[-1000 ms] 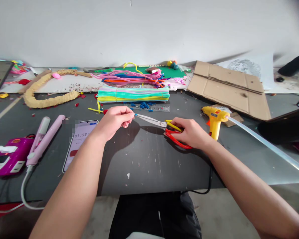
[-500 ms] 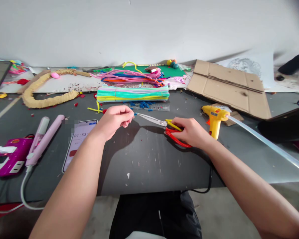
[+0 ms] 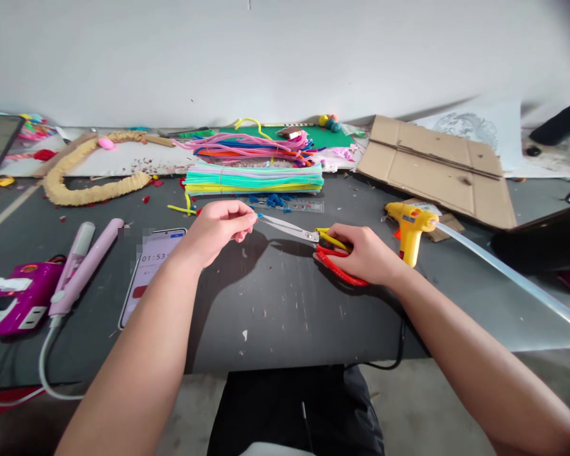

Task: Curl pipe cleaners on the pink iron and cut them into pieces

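My right hand [image 3: 363, 254] is wrapped round the red and yellow handles of a pair of scissors [image 3: 289, 229], whose closed blades point left over the dark table [image 3: 275, 304]. My left hand [image 3: 218, 228] is pinched at the blade tips on a small blue piece that is too tiny to name for certain. Just beyond both hands lie a clear ruler with blue scraps [image 3: 285, 203] and a flat stack of pastel pipe cleaners [image 3: 254, 178].
A yellow glue gun [image 3: 410, 223] with a long clear stick stands right of my right hand. A phone [image 3: 149, 269], a pink hair iron [image 3: 83, 263] and a magenta box [image 3: 14, 304] lie at left. Cardboard [image 3: 437, 168] and more pipe cleaners [image 3: 251, 144] sit at the back.
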`<state>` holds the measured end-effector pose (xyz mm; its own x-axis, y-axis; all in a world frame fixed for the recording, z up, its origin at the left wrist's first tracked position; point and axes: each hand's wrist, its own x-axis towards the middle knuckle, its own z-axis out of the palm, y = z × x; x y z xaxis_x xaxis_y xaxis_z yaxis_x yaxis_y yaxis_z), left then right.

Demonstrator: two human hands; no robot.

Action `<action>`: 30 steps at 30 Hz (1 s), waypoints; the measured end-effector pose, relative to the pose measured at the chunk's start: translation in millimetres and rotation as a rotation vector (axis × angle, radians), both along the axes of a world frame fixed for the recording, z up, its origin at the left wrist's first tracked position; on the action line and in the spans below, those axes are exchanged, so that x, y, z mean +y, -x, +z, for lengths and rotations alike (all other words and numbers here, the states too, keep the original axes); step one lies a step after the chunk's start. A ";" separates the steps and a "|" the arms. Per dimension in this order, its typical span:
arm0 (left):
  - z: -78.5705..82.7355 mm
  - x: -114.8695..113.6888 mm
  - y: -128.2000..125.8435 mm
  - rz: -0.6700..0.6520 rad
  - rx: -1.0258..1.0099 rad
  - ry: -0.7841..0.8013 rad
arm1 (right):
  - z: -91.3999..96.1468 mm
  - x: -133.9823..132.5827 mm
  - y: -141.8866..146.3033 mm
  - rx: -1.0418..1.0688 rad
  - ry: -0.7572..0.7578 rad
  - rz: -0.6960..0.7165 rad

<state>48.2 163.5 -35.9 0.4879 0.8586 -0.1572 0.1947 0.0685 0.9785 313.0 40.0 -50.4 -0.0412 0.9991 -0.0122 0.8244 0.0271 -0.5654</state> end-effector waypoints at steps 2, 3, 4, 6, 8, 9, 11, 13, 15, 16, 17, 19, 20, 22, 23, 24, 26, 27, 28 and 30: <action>-0.9 0.8 0.7 -0.005 0.010 -0.001 | 0.0 0.6 -0.8 -0.004 0.011 0.005; -1.4 1.2 1.0 -0.008 0.015 -0.002 | 0.0 0.9 -1.3 -0.005 0.013 0.007; -1.8 1.6 1.3 -0.011 0.020 -0.004 | -0.1 1.1 -1.8 -0.006 0.015 0.008; -2.4 2.1 1.7 -0.019 0.029 -0.005 | -0.5 1.5 -2.8 -0.008 0.016 0.010; -2.7 2.3 1.8 -0.022 0.034 -0.003 | -1.3 1.7 -3.8 -0.006 0.018 0.012; -2.7 2.3 1.8 -0.023 0.034 -0.002 | -1.8 1.8 -4.3 -0.005 0.021 0.013; -2.7 2.1 1.8 -0.025 0.032 0.002 | -2.8 2.0 -5.0 0.000 0.026 0.016; -2.5 2.0 1.8 -0.028 0.030 0.007 | -3.4 2.1 -5.6 0.004 0.028 0.017; -2.4 2.1 1.9 -0.030 0.029 0.012 | -3.6 2.2 -5.9 0.002 0.029 0.017; -2.4 2.2 2.0 -0.031 0.029 0.013 | -3.5 2.2 -6.1 -0.001 0.030 0.016; -2.4 2.3 2.1 -0.032 0.030 0.014 | -3.4 2.2 -6.2 -0.004 0.030 0.016; -2.4 2.5 2.4 -0.035 0.029 0.015 | -3.0 2.1 -6.5 -0.009 0.029 0.017; -2.4 2.5 2.4 -0.036 0.028 0.016 | -2.8 2.1 -6.6 -0.011 0.029 0.018; -2.4 2.5 2.4 -0.034 0.023 0.014 | -2.5 1.9 -6.7 -0.016 0.030 0.020; -2.3 2.3 2.3 -0.033 0.021 0.014 | -2.4 1.8 -6.6 -0.019 0.031 0.020; -2.2 2.2 2.1 -0.032 0.018 0.015 | -2.2 1.8 -6.4 -0.021 0.031 0.020; -1.8 1.7 1.6 -0.028 0.014 0.018 | -1.9 1.7 -5.8 -0.023 0.028 0.020; -1.5 1.5 1.2 -0.027 0.011 0.020 | -1.8 1.7 -5.5 -0.023 0.026 0.019; -1.3 1.3 0.9 -0.026 0.006 0.023 | -1.7 1.7 -5.1 -0.024 0.023 0.017; -1.0 1.0 0.1 -0.020 -0.005 0.029 | -1.4 1.6 -4.3 -0.029 0.017 0.010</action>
<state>48.1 164.5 -36.9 0.5059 0.8437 -0.1793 0.1911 0.0930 0.9771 317.3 41.6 -51.8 -0.0510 0.9982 -0.0306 0.8402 0.0263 -0.5416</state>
